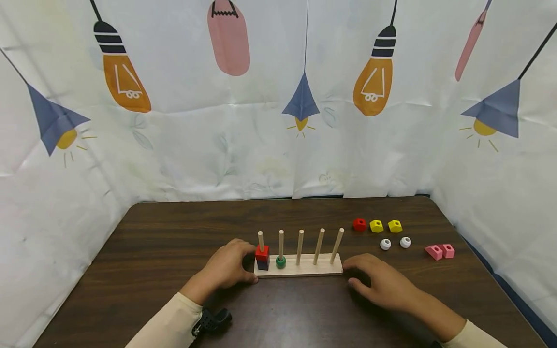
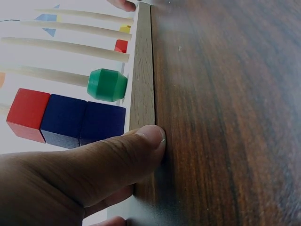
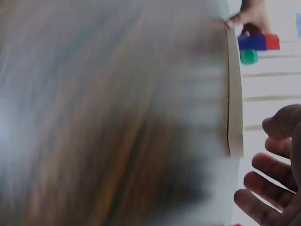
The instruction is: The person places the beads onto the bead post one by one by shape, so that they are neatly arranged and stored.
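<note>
Clock centred on the pale wooden five-peg board [image 1: 299, 271], head view. Board lies flat on a dark brown wood-grain table [image 1: 174, 241], long side across, between both hands. Table has rounded far corners, a soft sheen towards 6 o'clock; blurred in the right wrist view.

Left hand [image 1: 228, 265] at 9 o'clock: grips the board's end, thumb on the near edge. Right hand [image 1: 383, 285] between 3 and 4 o'clock: loose, thumb and fingers spread wide, just off the board's end.

Leftmost peg: red cube [image 1: 262, 252] over two dark blue cubes [image 2: 63, 115]. Next peg: green faceted bead [image 1: 280, 262] at its base.

Loose on table: red faceted block [image 1: 359, 224] and two yellow faceted blocks [image 1: 395, 226] at 2 o'clock; two white round beads [image 1: 385, 244] between 2 and 3; two pink blocks [image 1: 447, 250] at 3, side by side.

Room: creased white fabric [image 1: 187, 135] at 12, 10 and 2 o'clock, printed with orange bulbs, blue lamps, pink shapes.
</note>
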Motion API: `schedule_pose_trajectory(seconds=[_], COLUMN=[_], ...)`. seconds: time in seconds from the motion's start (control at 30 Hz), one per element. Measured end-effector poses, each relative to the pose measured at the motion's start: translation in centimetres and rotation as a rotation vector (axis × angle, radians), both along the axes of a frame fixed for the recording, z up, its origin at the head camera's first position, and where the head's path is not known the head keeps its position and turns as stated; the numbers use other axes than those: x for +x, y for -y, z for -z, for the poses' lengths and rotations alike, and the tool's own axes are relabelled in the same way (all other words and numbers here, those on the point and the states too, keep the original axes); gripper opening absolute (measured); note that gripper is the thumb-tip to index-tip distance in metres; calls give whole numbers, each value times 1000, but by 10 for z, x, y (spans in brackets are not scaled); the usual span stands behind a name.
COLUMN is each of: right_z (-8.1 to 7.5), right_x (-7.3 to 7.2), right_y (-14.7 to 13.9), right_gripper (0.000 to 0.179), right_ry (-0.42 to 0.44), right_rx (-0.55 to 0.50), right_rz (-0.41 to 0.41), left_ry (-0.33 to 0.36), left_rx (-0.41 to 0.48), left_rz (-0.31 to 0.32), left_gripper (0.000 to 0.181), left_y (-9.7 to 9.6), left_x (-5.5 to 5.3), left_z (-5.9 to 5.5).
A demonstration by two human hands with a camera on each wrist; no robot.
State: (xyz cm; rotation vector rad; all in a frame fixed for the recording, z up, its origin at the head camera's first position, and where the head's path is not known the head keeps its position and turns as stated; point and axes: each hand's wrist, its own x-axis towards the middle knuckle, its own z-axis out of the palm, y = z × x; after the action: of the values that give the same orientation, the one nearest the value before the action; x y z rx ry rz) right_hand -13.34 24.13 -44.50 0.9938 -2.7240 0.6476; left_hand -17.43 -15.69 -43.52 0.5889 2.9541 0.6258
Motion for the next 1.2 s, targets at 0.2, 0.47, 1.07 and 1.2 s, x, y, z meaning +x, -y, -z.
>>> schedule_pose_trajectory(seconds=[0.2,0.47,1.07,1.2], right_z=[-3,-5,4,3], right_x=[-9,-19,-37,-41], right_y=[-23,-48,-61,-57], right_gripper=[32,31,35,29], right_ry=[-96,-72,86,107], right_rx=[-25,-70,-6,-4], right_rz=[193,365,442,437], left_ry=[-1,-4,-14,-19], left_rx=[-2,-4,-9,-7], left_rz=[7,7,10,21], left_gripper=[60,61,62,61], left_y=[0,1,0,1], left_x=[0,-1,0,0], left_z=[1,1,1,1])
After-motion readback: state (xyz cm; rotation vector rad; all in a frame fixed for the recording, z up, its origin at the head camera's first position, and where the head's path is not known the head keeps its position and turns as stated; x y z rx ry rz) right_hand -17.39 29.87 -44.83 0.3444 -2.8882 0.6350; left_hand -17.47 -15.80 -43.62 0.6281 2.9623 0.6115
